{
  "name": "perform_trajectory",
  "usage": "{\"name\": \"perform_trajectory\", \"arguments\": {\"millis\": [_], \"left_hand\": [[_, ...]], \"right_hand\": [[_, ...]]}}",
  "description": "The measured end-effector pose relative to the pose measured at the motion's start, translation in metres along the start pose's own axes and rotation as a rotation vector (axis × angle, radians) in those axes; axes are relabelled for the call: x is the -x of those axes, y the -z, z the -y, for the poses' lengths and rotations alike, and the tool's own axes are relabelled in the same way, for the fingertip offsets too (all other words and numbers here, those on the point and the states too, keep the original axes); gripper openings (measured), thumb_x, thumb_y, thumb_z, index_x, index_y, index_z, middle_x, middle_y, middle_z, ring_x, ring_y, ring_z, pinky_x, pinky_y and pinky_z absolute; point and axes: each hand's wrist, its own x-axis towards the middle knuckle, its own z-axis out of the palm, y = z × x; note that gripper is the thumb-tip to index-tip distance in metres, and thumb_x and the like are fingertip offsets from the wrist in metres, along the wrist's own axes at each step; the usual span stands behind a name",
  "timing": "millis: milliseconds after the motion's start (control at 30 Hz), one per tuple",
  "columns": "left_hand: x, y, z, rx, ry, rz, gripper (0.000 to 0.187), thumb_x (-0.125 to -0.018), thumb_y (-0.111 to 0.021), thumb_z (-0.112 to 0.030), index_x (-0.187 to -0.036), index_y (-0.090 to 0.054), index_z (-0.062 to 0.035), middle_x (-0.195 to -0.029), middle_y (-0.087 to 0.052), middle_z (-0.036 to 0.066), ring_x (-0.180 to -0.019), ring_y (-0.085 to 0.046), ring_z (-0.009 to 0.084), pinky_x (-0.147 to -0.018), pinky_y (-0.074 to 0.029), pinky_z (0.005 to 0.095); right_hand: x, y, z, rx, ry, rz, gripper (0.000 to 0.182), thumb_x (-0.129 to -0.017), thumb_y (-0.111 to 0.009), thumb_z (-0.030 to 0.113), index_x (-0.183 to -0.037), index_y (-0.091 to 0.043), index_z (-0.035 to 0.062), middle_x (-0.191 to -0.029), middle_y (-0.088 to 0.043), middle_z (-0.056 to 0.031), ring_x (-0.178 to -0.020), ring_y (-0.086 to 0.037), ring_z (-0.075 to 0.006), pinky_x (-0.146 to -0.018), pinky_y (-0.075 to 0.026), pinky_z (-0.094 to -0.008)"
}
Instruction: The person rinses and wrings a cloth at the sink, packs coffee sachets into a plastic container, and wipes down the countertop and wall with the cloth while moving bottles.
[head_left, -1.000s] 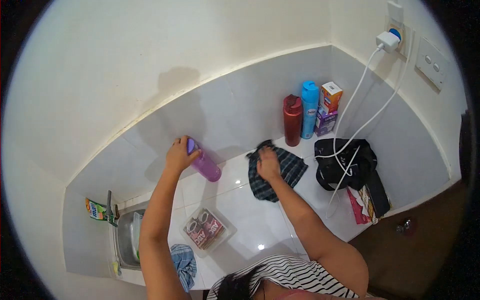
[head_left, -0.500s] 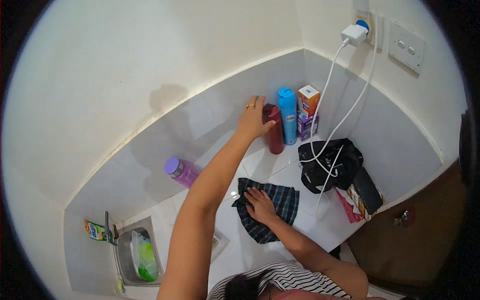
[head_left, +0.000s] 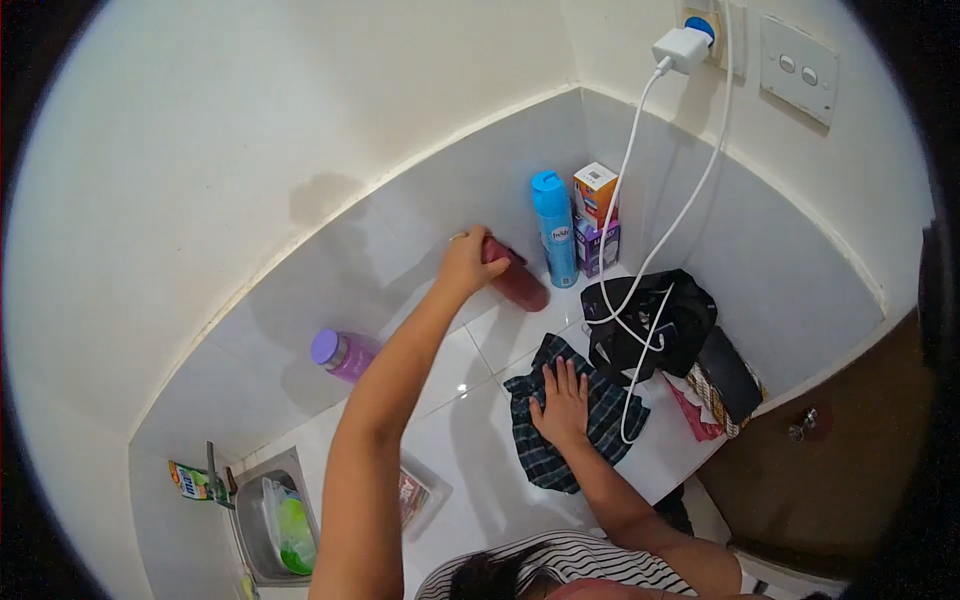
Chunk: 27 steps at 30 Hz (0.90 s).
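Observation:
My left hand (head_left: 466, 262) grips the top of a dark red bottle (head_left: 518, 283), which leans tilted against the back tiles. Flat under my right hand (head_left: 562, 402) lies a dark plaid cloth (head_left: 570, 420), pressed onto the white tiled counter (head_left: 470, 440). A purple bottle (head_left: 340, 355) stands apart to the left, near the wall.
A blue spray can (head_left: 553, 228) and two small boxes (head_left: 596, 218) fill the corner. A black bag (head_left: 650, 322) with white charger cables (head_left: 640, 180) lies at right. A clear container (head_left: 418, 495) and a metal sink (head_left: 270, 520) with a green item are at lower left.
My left hand has tipped the red bottle over and drawn it leftward away from the spray can. My right hand slid the plaid cloth to the right.

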Motion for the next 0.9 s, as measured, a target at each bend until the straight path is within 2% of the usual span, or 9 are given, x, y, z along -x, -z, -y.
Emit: {"name": "perform_trajectory", "arguments": {"millis": [133,433,533,567,633,733,833,867,900], "left_hand": [[0.029,0.051,0.015,-0.046,0.031,0.001,0.044,-0.068,-0.079,-0.029,-0.099,-0.06,-0.0045,-0.089,-0.064,0.019,-0.084,-0.061,0.0367,-0.075,-0.049,0.0442],[0.093,0.112,0.05,-0.154,0.096,0.057,0.043,-0.065,-0.079,-0.02,-0.1,-0.059,-0.0078,-0.088,-0.06,0.017,-0.085,-0.06,0.0371,-0.074,-0.049,0.0443],[0.107,0.116,0.051,-0.161,0.137,0.078,0.043,-0.065,-0.079,-0.019,-0.101,-0.059,-0.0083,-0.089,-0.06,0.017,-0.087,-0.059,0.0375,-0.076,-0.049,0.0451],[0.109,0.116,0.05,-0.133,0.168,0.085,0.043,-0.065,-0.079,-0.019,-0.101,-0.059,-0.0082,-0.09,-0.06,0.017,-0.088,-0.059,0.0377,-0.077,-0.049,0.0456],[0.116,0.11,0.056,-0.108,0.177,0.098,0.043,-0.065,-0.078,-0.02,-0.102,-0.059,-0.0085,-0.091,-0.061,0.017,-0.09,-0.059,0.0379,-0.078,-0.048,0.0454],[0.116,0.108,0.059,-0.128,0.194,0.104,0.044,-0.067,-0.078,-0.021,-0.103,-0.059,-0.0075,-0.093,-0.061,0.017,-0.092,-0.059,0.0381,-0.08,-0.048,0.0452],[0.113,0.11,0.066,-0.151,0.25,0.14,0.047,-0.068,-0.079,-0.025,-0.105,-0.057,-0.005,-0.097,-0.062,0.019,-0.094,-0.059,0.0384,-0.081,-0.048,0.0453],[0.113,0.111,0.068,-0.146,0.289,0.169,0.051,-0.068,-0.079,-0.027,-0.107,-0.056,-0.0039,-0.099,-0.061,0.019,-0.095,-0.059,0.0388,-0.082,-0.048,0.0453],[0.116,0.112,0.068,-0.154,0.298,0.18,0.051,-0.068,-0.079,-0.027,-0.107,-0.056,-0.0039,-0.099,-0.061,0.019,-0.095,-0.059,0.0388,-0.082,-0.048,0.0453]], "right_hand": [[-0.04,-0.015,0.0,-0.022,-0.037,0.012,0.07,-0.088,-0.054,0.036,-0.144,-0.032,0.0005,-0.152,-0.024,-0.0214,-0.143,-0.019,-0.0339,-0.116,-0.014,-0.0486],[-0.175,-0.074,0.012,0.059,-0.124,-0.072,0.076,-0.087,-0.052,0.04,-0.145,-0.029,-0.0022,-0.153,-0.022,-0.0218,-0.143,-0.018,-0.0341,-0.117,-0.011,-0.0458],[-0.175,-0.085,0.014,0.06,-0.046,-0.044,0.071,-0.086,-0.053,0.036,-0.143,-0.033,-0.0029,-0.15,-0.029,-0.0216,-0.142,-0.023,-0.0341,-0.116,-0.014,-0.0458],[-0.163,-0.089,0.012,0.001,0.105,-0.072,0.064,-0.084,-0.056,0.028,-0.138,-0.041,-0.0024,-0.146,-0.036,-0.0219,-0.138,-0.03,-0.0348,-0.114,-0.021,-0.0462],[-0.127,-0.074,0.022,-0.157,0.329,0.122,0.059,-0.082,-0.058,0.023,-0.135,-0.045,-0.0016,-0.144,-0.039,-0.0212,-0.136,-0.035,-0.0352,-0.112,-0.026,-0.0471],[-0.059,-0.069,0.029,-0.281,0.563,0.149,0.056,-0.081,-0.061,0.024,-0.131,-0.05,0.0024,-0.142,-0.044,-0.0167,-0.137,-0.035,-0.0323,-0.114,-0.024,-0.0459],[-0.06,-0.054,0.016,-0.236,0.494,0.153,0.06,-0.079,-0.062,0.024,-0.132,-0.048,0.0018,-0.139,-0.046,-0.0175,-0.134,-0.038,-0.0331,-0.112,-0.027,-0.0471],[-0.083,-0.031,0.019,-0.209,0.261,0.271,0.061,-0.078,-0.062,0.023,-0.133,-0.047,0.0015,-0.139,-0.046,-0.0189,-0.133,-0.038,-0.0342,-0.11,-0.027,-0.0495],[-0.096,-0.05,0.005,-0.184,0.28,0.013,0.063,-0.079,-0.061,0.025,-0.135,-0.044,0.0003,-0.141,-0.043,-0.02,-0.133,-0.036,-0.0352,-0.11,-0.027,-0.0511]]}}
